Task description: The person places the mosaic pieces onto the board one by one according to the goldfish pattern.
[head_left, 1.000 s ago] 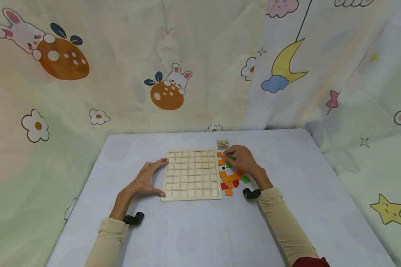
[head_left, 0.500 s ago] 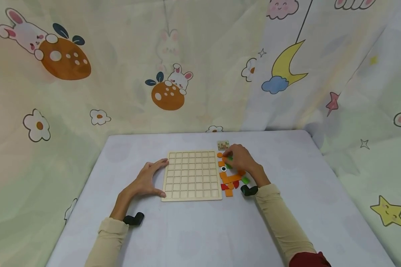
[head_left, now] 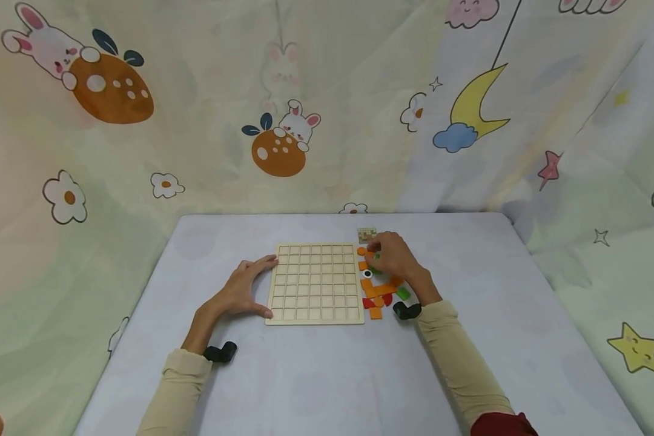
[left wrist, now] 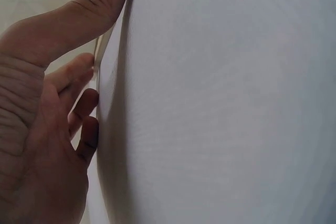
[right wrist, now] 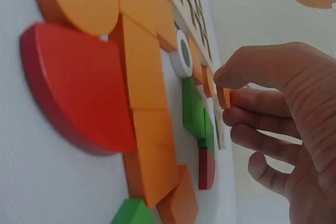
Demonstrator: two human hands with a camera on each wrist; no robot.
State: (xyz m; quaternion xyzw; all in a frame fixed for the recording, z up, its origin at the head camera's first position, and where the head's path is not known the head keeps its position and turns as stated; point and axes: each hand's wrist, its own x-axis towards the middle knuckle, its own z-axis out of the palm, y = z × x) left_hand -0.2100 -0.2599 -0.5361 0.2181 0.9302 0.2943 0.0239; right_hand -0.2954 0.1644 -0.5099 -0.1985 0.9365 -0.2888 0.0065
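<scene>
"One small orange piece, smooth, right of the pale gridded board?"

"Yes. The right hand bends over the coloured blocks, thumb and fingers pinching it."

"And the left hand?"

"Thumb and fingers spread wide, tips touching the board's left edge."

pale backdrop — printed yellow moon, blue cloud, yellow star | table — white, in front
</scene>
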